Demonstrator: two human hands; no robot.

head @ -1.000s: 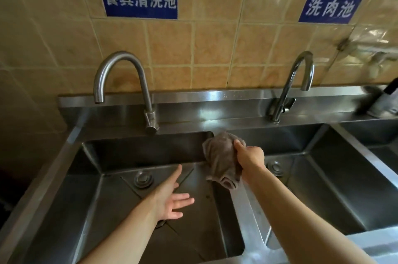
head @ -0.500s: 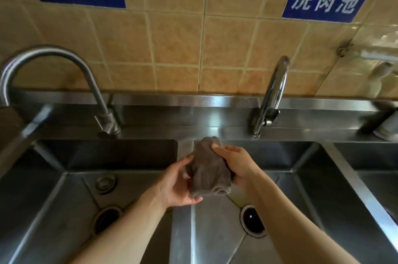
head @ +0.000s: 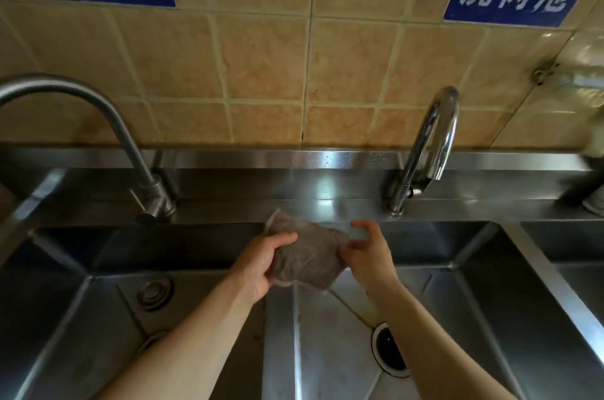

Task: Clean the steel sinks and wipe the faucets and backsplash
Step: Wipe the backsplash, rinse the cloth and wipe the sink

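Since a moment ago our hands spread the fuzzy grey cloth [head: 305, 257] wider; left hand [head: 261, 264] grips it, right hand [head: 367, 257] pinches its edge, above the divider between two steel sinks [head: 98, 318]. Two curved faucets [head: 428, 151].

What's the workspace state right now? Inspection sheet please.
Surface: steel divider between the left sink and the middle sink; both look dry.
Job's things: brown cloth, left faucet, right faucet, steel backsplash with droplets.
Clutter: nothing seen.
Grippers: left hand grips the cloth; right hand pinches its other end.
Cables: nothing seen.
Surroundings: tan tiled wall, two blue signs.
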